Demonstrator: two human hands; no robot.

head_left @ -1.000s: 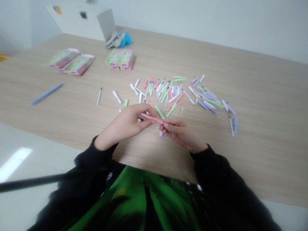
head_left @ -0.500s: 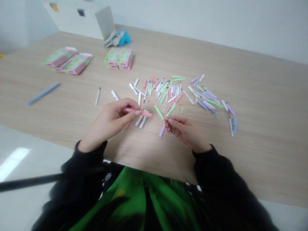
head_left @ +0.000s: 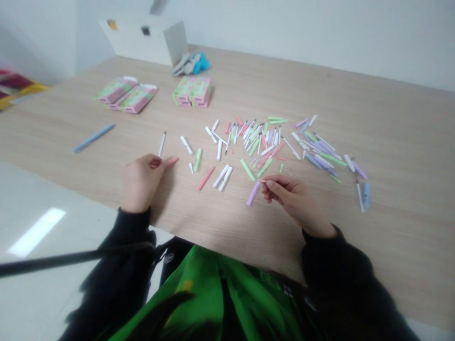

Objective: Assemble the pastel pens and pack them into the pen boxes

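My left hand (head_left: 142, 182) is closed round a pink pen (head_left: 172, 161), whose end sticks out past the thumb; the rest is hidden by the fingers. Just beyond it lies a white refill with a dark tip (head_left: 162, 143). My right hand (head_left: 293, 199) pinches a small pale pink piece (head_left: 262, 180), too small to name, above a purple pen part (head_left: 253, 193). Between the hands lie a pink tube (head_left: 205, 178), two white pen parts (head_left: 225, 178) side by side, and a green tube (head_left: 198, 160).
A loose heap of coloured pen parts and refills (head_left: 256, 137) spreads beyond my right hand, with another cluster (head_left: 320, 151) to its right. Pink-green boxes (head_left: 192, 91), gloves (head_left: 192, 63) and a white box (head_left: 142, 42) stand farther back. A blue pen (head_left: 94, 138) lies left.
My left hand has moved left, away from the right hand, carrying the pink pen. My right hand keeps its pinch near the purple part. The view has shifted a little.
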